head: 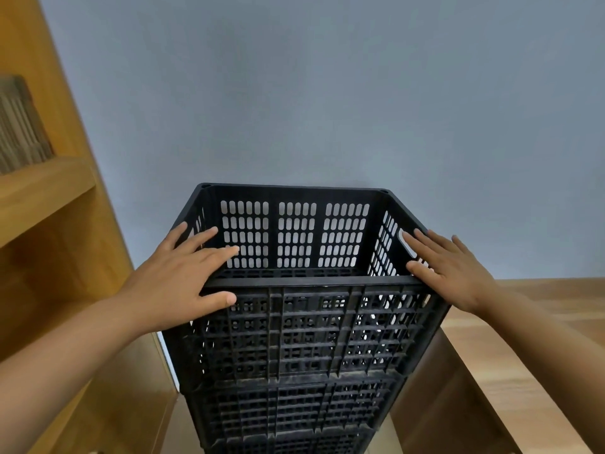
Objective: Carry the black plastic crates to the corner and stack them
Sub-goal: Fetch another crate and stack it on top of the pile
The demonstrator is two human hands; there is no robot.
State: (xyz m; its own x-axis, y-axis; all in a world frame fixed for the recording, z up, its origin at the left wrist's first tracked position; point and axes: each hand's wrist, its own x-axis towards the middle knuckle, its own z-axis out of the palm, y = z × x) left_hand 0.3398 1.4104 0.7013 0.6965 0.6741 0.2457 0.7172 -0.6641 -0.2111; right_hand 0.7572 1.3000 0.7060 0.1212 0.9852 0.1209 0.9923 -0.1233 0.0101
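A black slotted plastic crate (304,326) sits on top of a stack against the grey-blue wall. Under it a second crate (294,411) and the rim of a third crate (288,445) show. My left hand (183,276) lies flat over the top crate's near-left corner, fingers spread, thumb on the front wall. On the crate's right rim, beside a handle slot, my right hand (451,267) rests with its fingers straight and apart. Neither hand curls around anything. The top crate looks empty inside.
A wooden bookshelf (55,204) stands close on the left, with flattened cardboard (19,126) on a shelf. A wooden bench or low cabinet (510,355) flanks the stack on the right. The grey-blue wall (311,93) is directly behind the crates.
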